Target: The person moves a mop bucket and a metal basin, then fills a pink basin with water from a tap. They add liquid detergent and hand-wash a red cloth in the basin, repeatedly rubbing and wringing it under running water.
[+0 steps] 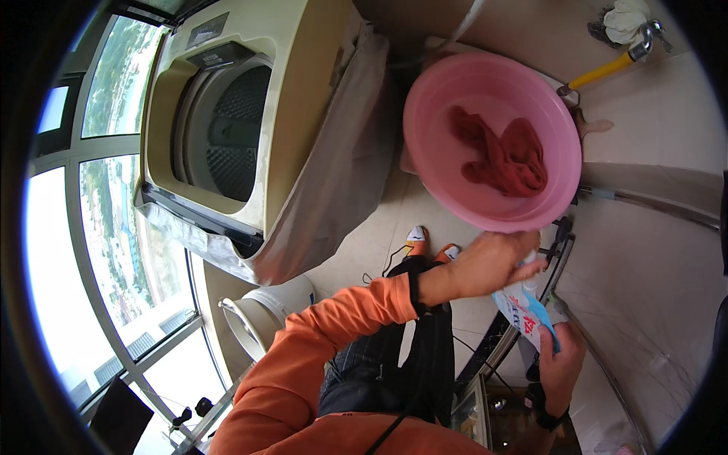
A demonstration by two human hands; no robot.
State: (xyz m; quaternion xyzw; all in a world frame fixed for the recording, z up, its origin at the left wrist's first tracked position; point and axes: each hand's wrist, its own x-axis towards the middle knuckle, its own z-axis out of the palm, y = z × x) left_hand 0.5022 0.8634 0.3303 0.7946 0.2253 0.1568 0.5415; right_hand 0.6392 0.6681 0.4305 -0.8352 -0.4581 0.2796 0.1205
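My right hand [560,352] grips the lower end of a white and blue plastic pouch [523,315] that bears printing. At the pouch's white upper end, the fingers of my left hand [492,264] are curled round it, partly hiding it. Just beyond my left hand is a large pink plastic basin [432,142], its near rim close to my knuckles. In the basin a crumpled dark red cloth [512,153] lies on the bottom. Whether the basin holds water is hard to tell.
To the left stands a top-loading washing machine [307,85] with its lid up and a grey cover [341,187] hanging down its side. A white bucket [273,310] is on the floor. A tap [645,42] with a yellow hose [600,71] is on the right wall.
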